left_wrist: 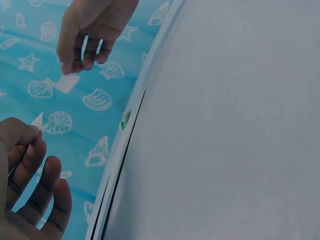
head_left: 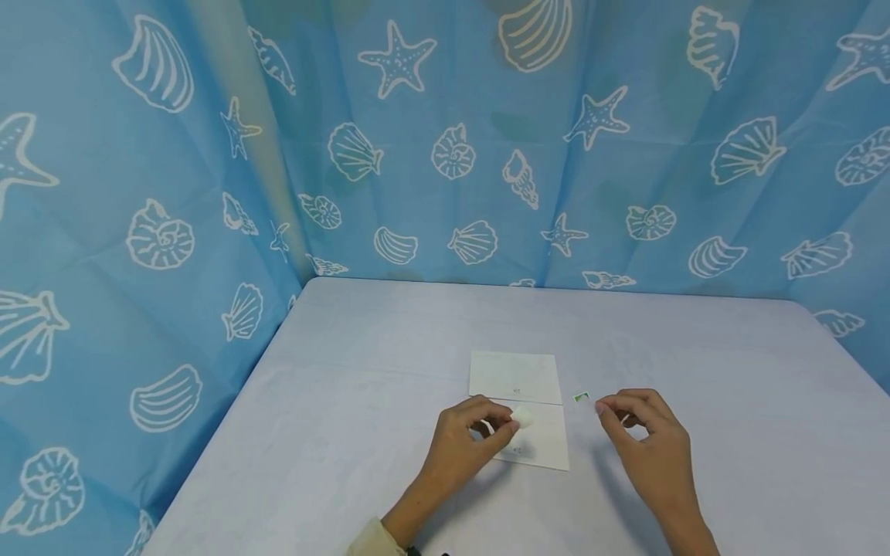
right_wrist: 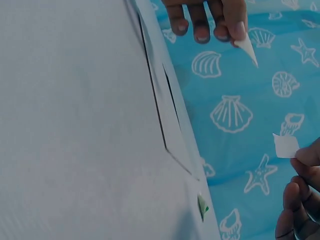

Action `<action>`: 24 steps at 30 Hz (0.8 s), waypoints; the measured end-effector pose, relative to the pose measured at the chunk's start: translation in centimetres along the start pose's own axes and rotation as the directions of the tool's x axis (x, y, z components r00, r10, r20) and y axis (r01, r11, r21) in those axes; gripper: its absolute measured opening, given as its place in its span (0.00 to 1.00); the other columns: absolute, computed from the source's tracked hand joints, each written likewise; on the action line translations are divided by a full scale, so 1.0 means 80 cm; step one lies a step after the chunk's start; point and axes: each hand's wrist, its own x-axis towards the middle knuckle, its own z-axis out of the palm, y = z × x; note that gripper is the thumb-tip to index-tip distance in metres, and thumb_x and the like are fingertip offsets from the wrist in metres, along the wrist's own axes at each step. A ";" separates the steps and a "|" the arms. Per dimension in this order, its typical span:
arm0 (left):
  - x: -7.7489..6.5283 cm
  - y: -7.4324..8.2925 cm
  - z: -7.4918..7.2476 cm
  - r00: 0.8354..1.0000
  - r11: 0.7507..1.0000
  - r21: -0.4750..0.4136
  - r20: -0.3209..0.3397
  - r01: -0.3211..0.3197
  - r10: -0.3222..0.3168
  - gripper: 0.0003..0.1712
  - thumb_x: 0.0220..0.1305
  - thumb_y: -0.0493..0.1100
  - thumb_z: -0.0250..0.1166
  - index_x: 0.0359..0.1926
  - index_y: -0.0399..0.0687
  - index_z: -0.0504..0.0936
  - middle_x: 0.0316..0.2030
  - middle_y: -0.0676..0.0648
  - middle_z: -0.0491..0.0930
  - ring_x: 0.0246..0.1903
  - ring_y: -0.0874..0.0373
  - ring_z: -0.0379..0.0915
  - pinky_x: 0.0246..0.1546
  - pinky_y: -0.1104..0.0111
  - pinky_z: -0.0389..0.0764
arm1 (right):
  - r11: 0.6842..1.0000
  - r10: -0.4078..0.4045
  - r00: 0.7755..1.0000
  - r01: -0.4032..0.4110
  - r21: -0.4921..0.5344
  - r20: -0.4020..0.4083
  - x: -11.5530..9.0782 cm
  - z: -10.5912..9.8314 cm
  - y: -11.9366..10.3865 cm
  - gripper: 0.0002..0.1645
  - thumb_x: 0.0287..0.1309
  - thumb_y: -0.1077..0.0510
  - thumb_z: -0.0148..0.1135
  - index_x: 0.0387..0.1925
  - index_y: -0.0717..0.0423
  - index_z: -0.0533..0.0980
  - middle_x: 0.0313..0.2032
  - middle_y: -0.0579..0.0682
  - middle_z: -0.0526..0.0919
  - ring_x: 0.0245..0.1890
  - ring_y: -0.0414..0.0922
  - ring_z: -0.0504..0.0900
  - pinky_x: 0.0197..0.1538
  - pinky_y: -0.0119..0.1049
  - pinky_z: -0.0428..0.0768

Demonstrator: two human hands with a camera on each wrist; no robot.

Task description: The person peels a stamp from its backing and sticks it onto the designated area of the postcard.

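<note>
My left hand (head_left: 464,442) pinches a small white piece of paper (head_left: 523,417) between thumb and forefinger. It hovers above the lower panel of a white folded card (head_left: 514,376), opened flat, with a small printed mark on each panel. My right hand (head_left: 650,448) is to the right of the card. Its thumb and forefinger pinch a small white square (right_wrist: 286,146) by one edge; the right wrist view shows its plain face. Just left of those fingertips in the head view, a small green-and-white piece (head_left: 581,397) lies on the table beside the card.
A white cloth covers the table (head_left: 348,363), with rounded far corners. Blue curtains (head_left: 431,208) printed with white shells and starfish hang behind it and along the left side. A light sleeve (head_left: 375,540) shows at my left forearm.
</note>
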 end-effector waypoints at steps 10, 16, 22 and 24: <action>0.001 0.001 -0.002 1.000 1.000 0.007 -0.016 0.003 -0.003 0.03 0.65 0.43 0.71 0.38 0.50 0.88 0.34 0.57 0.83 0.34 0.64 0.79 0.33 0.69 0.83 | 0.986 0.113 0.977 -0.087 -0.144 0.179 0.002 -0.004 0.021 0.08 0.65 0.56 0.66 0.36 0.56 0.85 0.38 0.45 0.79 0.36 0.39 0.75 0.39 0.23 0.74; 0.001 0.001 -0.002 1.000 1.000 0.001 -0.010 0.004 -0.004 0.04 0.65 0.43 0.70 0.38 0.49 0.88 0.35 0.57 0.83 0.34 0.64 0.79 0.33 0.69 0.83 | 0.971 0.174 0.958 -0.128 -0.201 0.227 0.004 0.001 0.029 0.07 0.64 0.57 0.66 0.36 0.57 0.85 0.36 0.47 0.79 0.37 0.44 0.75 0.35 0.30 0.75; 0.001 0.001 -0.002 1.000 1.000 -0.003 -0.005 -0.003 0.003 0.04 0.65 0.44 0.70 0.38 0.49 0.88 0.35 0.58 0.83 0.34 0.64 0.79 0.33 0.69 0.83 | 0.971 0.167 0.955 -0.116 -0.210 0.244 0.002 0.005 0.033 0.05 0.62 0.60 0.66 0.34 0.56 0.85 0.34 0.47 0.78 0.35 0.44 0.74 0.33 0.31 0.74; 0.000 0.001 -0.002 1.000 1.000 -0.002 -0.007 -0.007 0.007 0.04 0.65 0.44 0.70 0.38 0.49 0.88 0.35 0.58 0.83 0.34 0.64 0.79 0.32 0.69 0.83 | 0.970 0.164 0.955 -0.111 -0.216 0.246 0.001 0.005 0.034 0.04 0.61 0.60 0.66 0.33 0.56 0.85 0.34 0.47 0.77 0.35 0.44 0.74 0.32 0.31 0.74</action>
